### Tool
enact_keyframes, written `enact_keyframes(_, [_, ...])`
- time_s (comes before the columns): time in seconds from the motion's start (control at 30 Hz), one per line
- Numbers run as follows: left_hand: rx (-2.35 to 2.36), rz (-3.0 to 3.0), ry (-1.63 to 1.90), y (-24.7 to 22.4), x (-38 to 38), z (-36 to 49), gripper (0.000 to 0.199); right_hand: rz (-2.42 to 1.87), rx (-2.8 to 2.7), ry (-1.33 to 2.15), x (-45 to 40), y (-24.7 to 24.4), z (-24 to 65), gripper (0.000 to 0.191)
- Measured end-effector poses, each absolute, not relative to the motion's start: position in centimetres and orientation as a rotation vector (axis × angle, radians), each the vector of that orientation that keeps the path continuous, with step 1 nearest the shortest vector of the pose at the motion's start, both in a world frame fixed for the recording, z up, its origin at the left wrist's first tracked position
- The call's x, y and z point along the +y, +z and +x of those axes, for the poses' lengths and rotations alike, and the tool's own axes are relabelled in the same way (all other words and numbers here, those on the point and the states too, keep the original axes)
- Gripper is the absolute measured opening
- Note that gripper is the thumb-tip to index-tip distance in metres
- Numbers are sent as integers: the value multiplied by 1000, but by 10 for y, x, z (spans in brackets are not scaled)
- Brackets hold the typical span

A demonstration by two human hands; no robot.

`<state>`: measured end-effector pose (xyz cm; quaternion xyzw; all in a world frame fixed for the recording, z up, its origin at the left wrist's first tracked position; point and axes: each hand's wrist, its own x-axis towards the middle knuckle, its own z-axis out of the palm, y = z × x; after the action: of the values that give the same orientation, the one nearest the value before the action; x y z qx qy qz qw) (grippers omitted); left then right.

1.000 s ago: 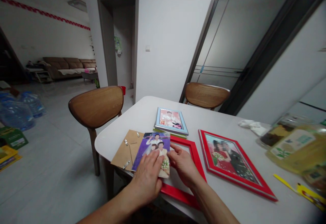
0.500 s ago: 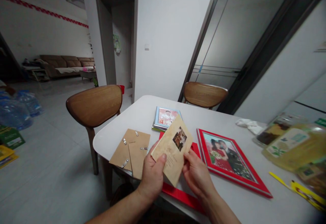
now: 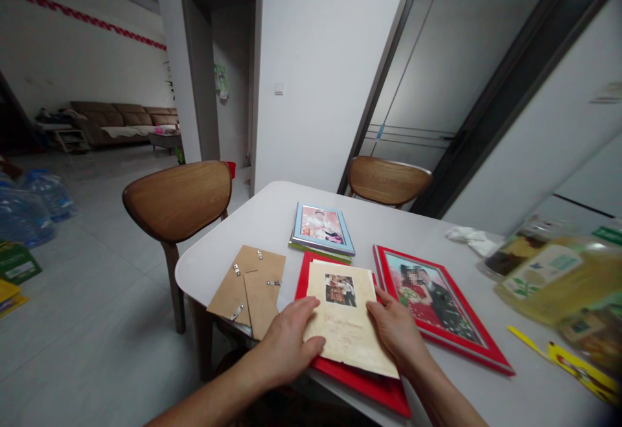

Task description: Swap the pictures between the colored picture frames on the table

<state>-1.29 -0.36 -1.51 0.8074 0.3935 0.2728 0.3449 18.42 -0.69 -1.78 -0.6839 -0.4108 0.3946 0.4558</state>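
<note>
A cream printed sheet [image 3: 347,333] with a small photo and faint text lies over a red picture frame [image 3: 352,385], whose rim shows around it. My left hand [image 3: 291,343] grips the sheet's left edge, thumb and fingers on its face. At the right edge my right hand [image 3: 398,333] holds the sheet, its thumb on top and some fingers hidden. Left of my left hand lies a brown backing board [image 3: 250,284] with metal clips and a stand flap. A second red frame [image 3: 447,307] with a couple's photo rests to the right.
A light blue framed picture [image 3: 323,229] lies farther back on the white table [image 3: 272,203]. Along the right are a yellow cutter [image 3: 580,369], a big bottle of yellow liquid [image 3: 544,271], jars and a white cloth [image 3: 471,238]. Wooden chairs [image 3: 179,197] stand beyond the table.
The cream sheet has come down from a tilted, raised position and turned to lie over the red frame. Both hands moved with it, staying at its sides.
</note>
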Motion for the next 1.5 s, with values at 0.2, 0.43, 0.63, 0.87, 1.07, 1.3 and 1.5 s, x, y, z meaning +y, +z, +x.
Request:
enact_keyframes(0.2, [1015, 2280, 564, -15, -6, -13, 51, -1798, -1230, 823, -1, -18, 191, 47])
enact_keyframes(0.43, [1050, 2468, 484, -14, -5, -7, 46, -2239, -1654, 242, -2, -13, 194, 39])
enact_keyframes(0.63, [1009, 2552, 452, -13, 5, 0, 37, -2414, -1730, 137, -12, -9, 188, 37])
enact_keyframes(0.87, [963, 2516, 430, -15, 12, -1, 41, -2395, -1660, 29, -18, -14, 183, 46])
enact_keyframes(1.07, [1007, 2546, 431, -14, 14, 1, 39, -2311, -1825, -126, -21, -22, 173, 30])
enact_keyframes(1.3, [1253, 2283, 696, -28, 23, -7, 58, -2064, -1662, -86, -14, -35, 177, 33])
enact_keyframes(1.5, [1248, 2239, 785, -20, 20, -10, 65, -1930, -1610, -3, -13, -45, 186, 34])
